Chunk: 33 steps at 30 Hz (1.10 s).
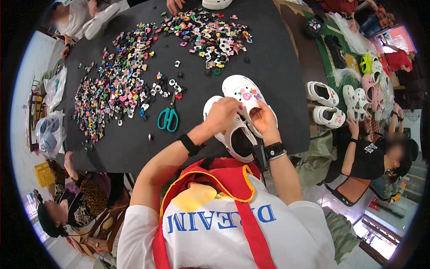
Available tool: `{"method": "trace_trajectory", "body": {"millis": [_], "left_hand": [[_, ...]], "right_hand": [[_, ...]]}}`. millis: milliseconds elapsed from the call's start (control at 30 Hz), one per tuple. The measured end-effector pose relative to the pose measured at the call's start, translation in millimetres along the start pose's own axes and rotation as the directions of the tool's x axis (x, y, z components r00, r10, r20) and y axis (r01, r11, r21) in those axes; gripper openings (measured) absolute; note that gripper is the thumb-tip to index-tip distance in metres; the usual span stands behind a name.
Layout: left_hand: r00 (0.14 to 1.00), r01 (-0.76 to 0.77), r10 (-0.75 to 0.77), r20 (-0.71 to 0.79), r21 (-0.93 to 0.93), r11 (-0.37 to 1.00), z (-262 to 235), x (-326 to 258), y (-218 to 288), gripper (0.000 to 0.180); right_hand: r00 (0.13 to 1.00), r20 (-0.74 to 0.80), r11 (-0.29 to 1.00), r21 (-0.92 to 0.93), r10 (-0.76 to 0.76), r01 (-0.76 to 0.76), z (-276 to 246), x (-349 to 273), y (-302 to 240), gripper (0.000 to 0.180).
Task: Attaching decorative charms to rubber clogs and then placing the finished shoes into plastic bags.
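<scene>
Two white clogs point(235, 84) lie side by side at the table's near edge, in front of my body. The right-hand one carries colourful charms point(247, 95) on its toe. My right hand point(264, 118) grips this clog by the edge of its opening, thumb at the rim. Over the left clog point(236, 134) is my left hand point(222, 115), its fingers pinched together close to the charms; whatever they hold is too small to make out. Left of my hands, teal-handled scissors point(168, 119) rest on the black table.
Heaps of loose colourful charms point(121, 76) cover the left and far parts of the black table point(192, 148). Several more clogs point(329, 116) stand at the right. Other people sit and work around; one at the far left holds a white clog point(99, 22).
</scene>
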<state>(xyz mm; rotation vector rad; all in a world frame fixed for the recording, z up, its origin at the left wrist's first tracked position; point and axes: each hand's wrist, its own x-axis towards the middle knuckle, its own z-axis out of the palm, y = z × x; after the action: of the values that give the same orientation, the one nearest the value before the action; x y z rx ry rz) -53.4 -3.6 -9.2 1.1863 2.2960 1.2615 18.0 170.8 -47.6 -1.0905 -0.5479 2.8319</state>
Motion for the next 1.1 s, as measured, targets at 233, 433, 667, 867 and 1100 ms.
{"method": "trace_trajectory", "body": {"millis": [233, 433, 667, 867, 1100], "left_hand": [[0.958, 0.193, -0.206, -0.201, -0.084, 0.978, -40, 11, -7, 0.023], [0.993, 0.060, -0.060, -0.105, 0.001, 0.998, -8, 22, 14, 0.023], [0.961, -0.267, 0.278, 0.008, 0.302, 0.915, 26, 63, 49, 0.031], [0.902, -0.432, 0.364, 0.234, 0.520, 0.737, 10, 43, -3, 0.027], [0.936, -0.347, 0.284, 0.208, 0.426, 0.836, -2, 58, 51, 0.023]], "right_hand": [[1.000, 0.000, 1.000, -0.021, -0.004, 0.004, 8, -21, 15, 0.033], [0.999, -0.017, 0.998, 0.053, -0.034, 0.035, 5, -18, 24, 0.027], [0.918, 0.304, 0.743, -0.547, -0.255, 0.387, -49, -12, 19, 0.022], [0.959, 0.281, 0.912, -0.381, -0.042, 0.152, -42, -1, 62, 0.014], [0.932, 0.360, 0.950, -0.275, -0.040, 0.148, -43, 5, 39, 0.015]]}}
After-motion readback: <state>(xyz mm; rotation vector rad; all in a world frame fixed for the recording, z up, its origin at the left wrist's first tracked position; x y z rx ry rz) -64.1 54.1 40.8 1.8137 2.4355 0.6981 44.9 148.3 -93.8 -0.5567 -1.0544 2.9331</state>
